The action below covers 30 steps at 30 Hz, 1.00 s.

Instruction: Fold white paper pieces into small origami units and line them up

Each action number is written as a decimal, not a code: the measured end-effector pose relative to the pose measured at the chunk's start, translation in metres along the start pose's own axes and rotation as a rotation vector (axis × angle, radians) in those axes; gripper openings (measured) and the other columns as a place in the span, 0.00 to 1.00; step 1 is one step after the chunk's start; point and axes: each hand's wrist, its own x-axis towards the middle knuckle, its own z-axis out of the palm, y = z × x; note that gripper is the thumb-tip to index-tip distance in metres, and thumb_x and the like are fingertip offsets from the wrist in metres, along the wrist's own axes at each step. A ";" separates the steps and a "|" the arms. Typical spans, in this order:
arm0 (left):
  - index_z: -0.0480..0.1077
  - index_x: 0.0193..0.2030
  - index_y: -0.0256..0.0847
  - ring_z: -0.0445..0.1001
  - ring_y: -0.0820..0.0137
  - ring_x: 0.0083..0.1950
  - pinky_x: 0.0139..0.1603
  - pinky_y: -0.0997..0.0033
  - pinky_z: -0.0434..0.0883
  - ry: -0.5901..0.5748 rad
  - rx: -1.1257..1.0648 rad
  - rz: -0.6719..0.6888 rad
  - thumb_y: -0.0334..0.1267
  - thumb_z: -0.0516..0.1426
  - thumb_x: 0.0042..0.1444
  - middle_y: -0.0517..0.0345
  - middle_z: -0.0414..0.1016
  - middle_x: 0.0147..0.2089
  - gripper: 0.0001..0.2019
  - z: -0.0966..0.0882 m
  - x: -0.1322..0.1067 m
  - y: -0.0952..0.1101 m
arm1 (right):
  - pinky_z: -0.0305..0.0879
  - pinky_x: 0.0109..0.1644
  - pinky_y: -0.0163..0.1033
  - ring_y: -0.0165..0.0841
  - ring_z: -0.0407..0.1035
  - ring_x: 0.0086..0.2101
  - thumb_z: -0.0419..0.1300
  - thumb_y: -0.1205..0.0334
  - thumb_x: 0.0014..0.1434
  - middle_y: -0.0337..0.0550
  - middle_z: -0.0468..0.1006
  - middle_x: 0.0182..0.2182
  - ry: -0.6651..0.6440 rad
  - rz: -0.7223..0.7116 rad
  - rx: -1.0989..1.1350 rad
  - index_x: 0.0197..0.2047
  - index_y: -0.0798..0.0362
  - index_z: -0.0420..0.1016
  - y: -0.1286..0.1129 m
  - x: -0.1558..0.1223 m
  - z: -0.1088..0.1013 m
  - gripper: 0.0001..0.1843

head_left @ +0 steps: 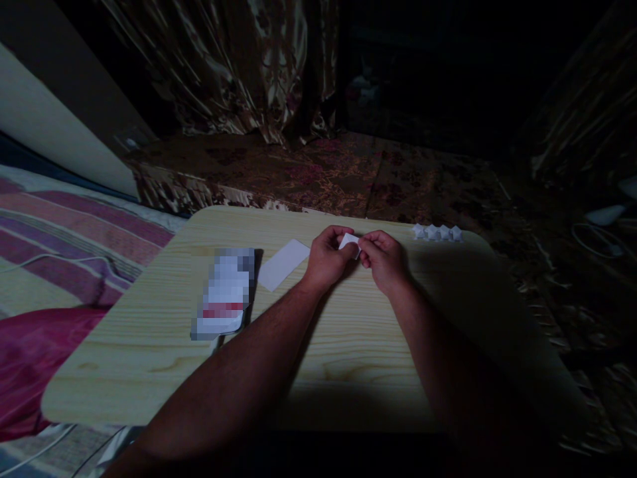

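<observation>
Between my two hands, above the wooden table, is a small folded piece of white paper (349,245). My left hand (329,257) pinches it from the left, with the thumb lying across its face. From the other side, the fingertips of my right hand (382,257) are closed on its right edge. A flat white paper strip (283,265) lies on the table just left of my left hand. Several small white folded paper stars (436,232) sit in a row near the far right edge.
A blurred-out phone-like device (223,292) lies on the left of the light wooden table (358,358), a cable at its near end. A striped bed cover (89,226) is at the left. Patterned curtains (269,66) hang behind, and the room is dim.
</observation>
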 end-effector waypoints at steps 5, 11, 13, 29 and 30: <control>0.71 0.39 0.38 0.69 0.75 0.27 0.30 0.75 0.66 0.047 -0.009 -0.003 0.33 0.61 0.43 0.59 0.74 0.31 0.13 -0.001 0.002 -0.001 | 0.52 0.18 0.30 0.23 0.58 0.15 0.63 0.58 0.50 0.32 0.69 0.17 -0.025 0.004 -0.014 0.30 0.52 0.68 -0.001 0.000 0.000 0.09; 0.70 0.36 0.38 0.67 0.75 0.26 0.28 0.75 0.65 0.087 -0.075 -0.007 0.33 0.61 0.42 0.60 0.73 0.30 0.12 -0.001 0.002 0.000 | 0.54 0.18 0.30 0.24 0.61 0.17 0.64 0.61 0.48 0.32 0.71 0.18 -0.038 -0.014 -0.027 0.31 0.52 0.67 -0.002 -0.002 0.001 0.09; 0.70 0.38 0.38 0.68 0.75 0.26 0.28 0.75 0.65 0.101 -0.111 -0.033 0.32 0.61 0.41 0.61 0.73 0.30 0.14 0.000 0.002 0.002 | 0.55 0.18 0.30 0.24 0.62 0.17 0.64 0.61 0.48 0.33 0.72 0.19 -0.052 -0.013 -0.036 0.32 0.52 0.67 -0.003 -0.002 0.001 0.10; 0.72 0.38 0.37 0.67 0.76 0.25 0.27 0.76 0.64 0.122 -0.181 -0.089 0.32 0.61 0.41 0.62 0.72 0.27 0.14 -0.001 0.003 0.006 | 0.59 0.21 0.30 0.26 0.67 0.21 0.63 0.63 0.47 0.33 0.72 0.21 -0.063 -0.032 -0.069 0.34 0.52 0.66 -0.006 -0.005 0.002 0.11; 0.72 0.38 0.37 0.67 0.76 0.25 0.27 0.76 0.64 0.120 -0.184 -0.087 0.32 0.61 0.41 0.61 0.72 0.27 0.14 -0.001 0.003 0.005 | 0.59 0.21 0.30 0.26 0.67 0.21 0.63 0.64 0.47 0.33 0.72 0.21 -0.065 -0.033 -0.070 0.34 0.52 0.66 -0.007 -0.005 0.003 0.10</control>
